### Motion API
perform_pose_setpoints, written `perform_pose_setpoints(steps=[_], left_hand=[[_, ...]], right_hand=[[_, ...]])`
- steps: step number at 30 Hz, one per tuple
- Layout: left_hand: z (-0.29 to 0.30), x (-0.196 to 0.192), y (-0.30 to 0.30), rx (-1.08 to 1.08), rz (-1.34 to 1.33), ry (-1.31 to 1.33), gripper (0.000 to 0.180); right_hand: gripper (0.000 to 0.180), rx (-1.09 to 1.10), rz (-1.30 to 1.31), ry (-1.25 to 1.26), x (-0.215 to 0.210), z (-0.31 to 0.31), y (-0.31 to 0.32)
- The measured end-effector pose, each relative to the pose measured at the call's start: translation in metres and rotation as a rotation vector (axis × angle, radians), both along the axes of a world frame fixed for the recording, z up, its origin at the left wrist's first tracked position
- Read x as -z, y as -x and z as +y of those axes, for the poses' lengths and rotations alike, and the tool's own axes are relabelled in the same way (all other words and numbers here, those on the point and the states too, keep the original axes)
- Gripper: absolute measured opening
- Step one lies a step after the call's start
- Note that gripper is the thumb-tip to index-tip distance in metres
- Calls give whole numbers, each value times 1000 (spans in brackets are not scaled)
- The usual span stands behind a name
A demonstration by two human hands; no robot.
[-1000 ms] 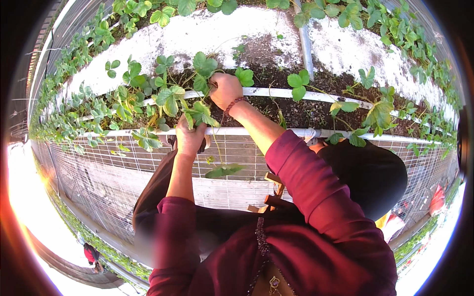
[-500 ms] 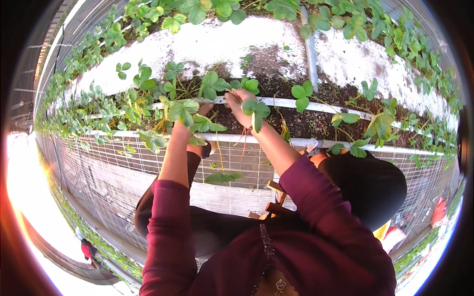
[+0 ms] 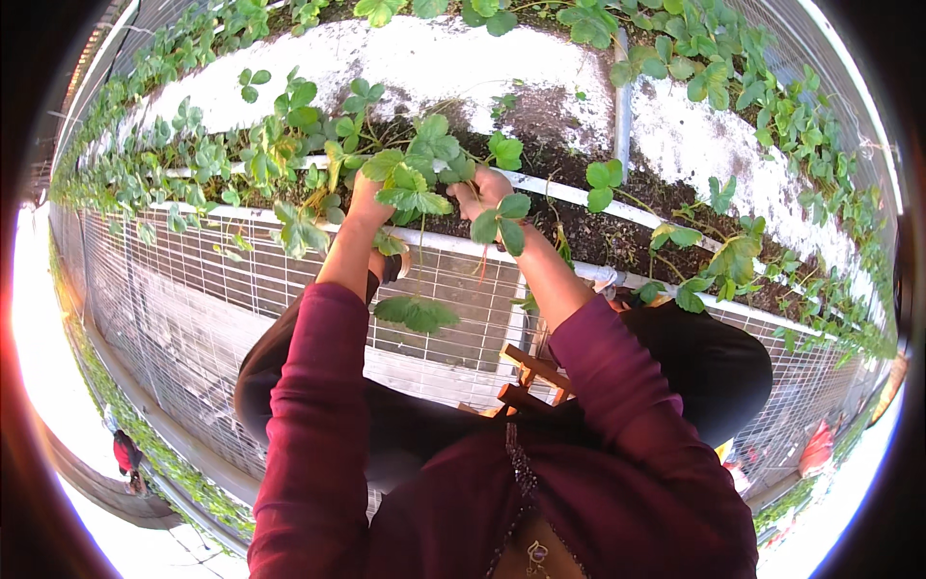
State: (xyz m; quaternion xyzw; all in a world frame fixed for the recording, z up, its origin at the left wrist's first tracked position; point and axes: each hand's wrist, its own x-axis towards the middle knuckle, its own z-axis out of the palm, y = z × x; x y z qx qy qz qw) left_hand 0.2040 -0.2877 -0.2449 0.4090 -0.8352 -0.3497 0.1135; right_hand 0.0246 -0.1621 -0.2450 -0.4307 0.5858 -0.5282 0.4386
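Low strawberry plants [image 3: 432, 145] grow from a narrow strip of dark soil [image 3: 588, 232] in front of me. My left hand [image 3: 369, 201] reaches in among their leaves, which cover its fingers, so its grip does not show. To its right, my right hand [image 3: 480, 193] is curled closed at the soil strip. A three-part strawberry leaf [image 3: 500, 224] lies over its wrist side, and thin reddish stalks [image 3: 482, 262] hang below; the hand appears closed around these stalks. A big loose-hanging leaf [image 3: 417, 314] shows below the bed's edge, between my forearms.
White pipes [image 3: 550, 190] edge the soil strip, and wire mesh [image 3: 193, 280] drops from its near side. A grey post [image 3: 622, 116] crosses the white ground sheet [image 3: 434, 68] beyond. Wooden bars [image 3: 531, 372] stand between my knees. A person in red [image 3: 125, 454] is far off, lower left.
My left hand has moved up and left, deeper into the leaves. My right hand is slightly farther right, its fingers curled with the leaf still hanging from it. The whole view has shifted a little.
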Motion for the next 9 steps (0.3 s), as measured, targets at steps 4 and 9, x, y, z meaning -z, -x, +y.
perform_pose_setpoints(steps=[4,9], left_hand=[[0,-2,3,25,71,80,24],[5,-37,13,-92,-362,-106,35]], right_hand=[[22,-72,20,-33,-5,9,-7],[42,-75,-473,49,6,-12,-20]])
